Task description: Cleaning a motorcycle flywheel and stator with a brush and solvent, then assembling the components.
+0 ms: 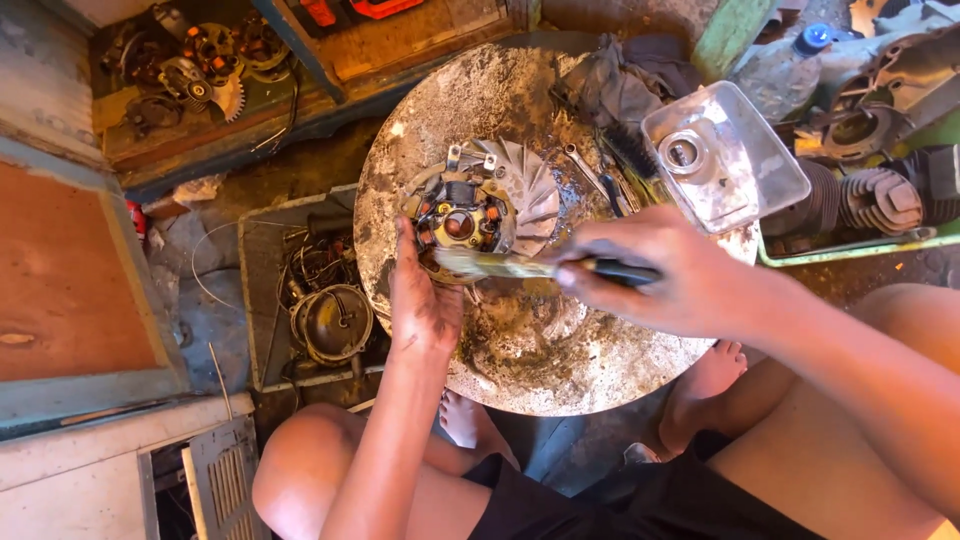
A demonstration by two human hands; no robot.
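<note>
Head view — round, grimy table (560, 370). Stator plate (462, 222) with copper coils lay at table centre, backed by a finned fan wheel (528, 195). Left hand (425, 300), grip closed on the plate's near edge. Right hand (665, 272), grip closed on a brush (520, 266), bristles touching the plate. Clear plastic container (725, 155) at far right; wrench (585, 172) beside it.

We have only one view: the head camera looks steeply down, quite near, onto the round tray (600, 370) between our knees.
</note>
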